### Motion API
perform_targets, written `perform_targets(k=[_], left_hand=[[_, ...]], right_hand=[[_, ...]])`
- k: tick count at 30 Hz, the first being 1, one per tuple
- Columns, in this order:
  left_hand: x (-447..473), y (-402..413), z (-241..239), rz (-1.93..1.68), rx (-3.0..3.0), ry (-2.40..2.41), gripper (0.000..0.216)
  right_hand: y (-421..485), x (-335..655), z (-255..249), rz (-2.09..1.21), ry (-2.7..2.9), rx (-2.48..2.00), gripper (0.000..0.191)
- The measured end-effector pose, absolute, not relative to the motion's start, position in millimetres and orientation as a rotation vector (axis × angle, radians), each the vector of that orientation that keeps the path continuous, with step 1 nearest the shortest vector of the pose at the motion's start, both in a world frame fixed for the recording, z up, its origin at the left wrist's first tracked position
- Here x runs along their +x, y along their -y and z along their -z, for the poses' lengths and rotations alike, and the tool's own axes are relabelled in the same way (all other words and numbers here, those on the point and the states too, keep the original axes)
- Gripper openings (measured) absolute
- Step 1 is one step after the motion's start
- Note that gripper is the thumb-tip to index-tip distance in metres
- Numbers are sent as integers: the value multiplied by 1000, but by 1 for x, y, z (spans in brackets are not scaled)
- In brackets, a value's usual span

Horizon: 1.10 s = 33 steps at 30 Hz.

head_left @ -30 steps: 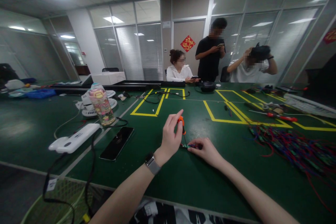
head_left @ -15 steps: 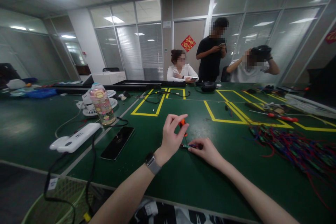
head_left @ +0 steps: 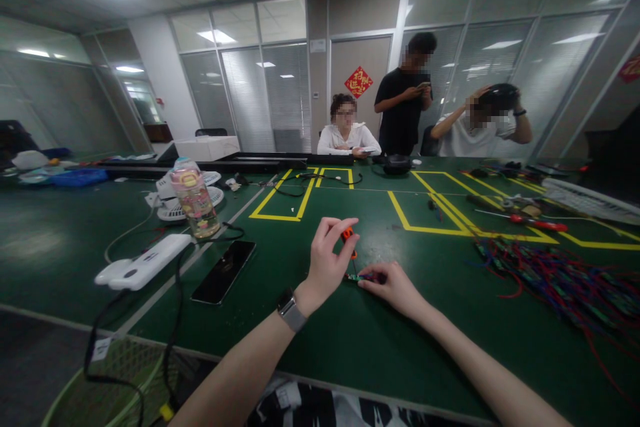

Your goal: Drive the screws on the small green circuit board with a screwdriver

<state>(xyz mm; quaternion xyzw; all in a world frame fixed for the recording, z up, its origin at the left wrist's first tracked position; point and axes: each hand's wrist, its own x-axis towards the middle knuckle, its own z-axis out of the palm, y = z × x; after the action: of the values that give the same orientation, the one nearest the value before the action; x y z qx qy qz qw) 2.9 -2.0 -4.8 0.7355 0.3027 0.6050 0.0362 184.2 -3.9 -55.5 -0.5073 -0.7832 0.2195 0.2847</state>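
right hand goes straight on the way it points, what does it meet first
Probably the small green circuit board at the fingertips of the right hand, then the orange-handled screwdriver in the left hand.

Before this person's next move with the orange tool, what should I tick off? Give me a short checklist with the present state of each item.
1. Left hand grips the orange-handled screwdriver in its fingertips, roughly upright: ok.
2. Screwdriver tip seated on the small board: cannot tell, too small to see.
3. Right hand holds the small board down on the table: ok.
4. Pile of wires lies apart from both hands, off to the right: ok.
5. Phone lies flat to the left, apart from the left hand: ok.
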Motion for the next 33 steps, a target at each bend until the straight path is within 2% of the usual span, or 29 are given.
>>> perform_targets(k=[6,13,19,26,33], left_hand=[[3,6,1,-1752,2259,-897,38],[2,2,4,-1844,2266,-955,28],[2,4,3,-1756,2248,-969,43],[2,2,2,-1828,2255,-1043,28],[2,2,3,-1822,2264,-980,34]], right_hand=[[3,184,56,-603,2099,-1354,21],[3,185,56,-587,2093,-1359,20],[5,183,53,-595,2099,-1372,20],[3,184,56,-572,2105,-1376,22],[5,184,55,-612,2085,-1341,20]])
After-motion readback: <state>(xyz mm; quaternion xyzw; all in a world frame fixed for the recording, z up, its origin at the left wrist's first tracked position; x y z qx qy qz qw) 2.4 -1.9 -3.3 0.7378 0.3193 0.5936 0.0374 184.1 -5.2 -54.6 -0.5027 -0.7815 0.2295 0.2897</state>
